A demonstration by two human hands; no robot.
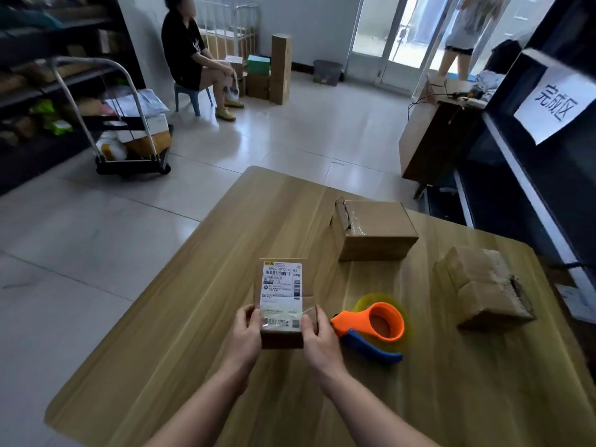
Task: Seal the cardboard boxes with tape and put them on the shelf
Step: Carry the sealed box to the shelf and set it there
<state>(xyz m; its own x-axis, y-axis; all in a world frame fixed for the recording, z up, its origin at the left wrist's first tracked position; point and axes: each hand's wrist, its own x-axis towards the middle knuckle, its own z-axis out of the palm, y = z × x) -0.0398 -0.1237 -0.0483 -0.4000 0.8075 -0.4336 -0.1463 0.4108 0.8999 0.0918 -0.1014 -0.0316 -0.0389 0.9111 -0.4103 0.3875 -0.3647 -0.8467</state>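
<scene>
A: Where's the box you're on?

B: The small labelled box (pixel 281 304) is between your hands. You hold its near end and the rest runs away from you. Can't tell if its underside touches the tabletop (pixel 180 333).

A: Hand state?

B: Your left hand (pixel 248 330) grips the left edge, fingers curled round the side. Your right hand (pixel 317 337) grips the right edge the same way, thumb up on the top face. A strip of clear tape (pixel 283 317) lies across the label between your two hands.

A: Dispenser?

B: The tape dispenser (pixel 377 324) has an orange body and a blue handle. It lies on the tabletop just right of your right hand, very close to it, and you aren't holding it.

A: Other boxes?

B: Two, and you're touching neither. The far box (pixel 374 230) is ahead of your right hand, well out. It has glossy tape on top and a ragged left end. The crumpled box (pixel 483 288) is well right of your right hand, past the dispenser, near the tabletop's right edge.

A: Shelf?

B: The dark shelf (pixel 532 195) is far right of your right hand, beyond the tabletop. A paper sign (pixel 554 101) is stuck on its upper part.

A: Anything else?

B: A cart (pixel 129 140) loaded with parcels is far ahead-left of your left hand. A seated person (pixel 193 59) is beyond it.
</scene>
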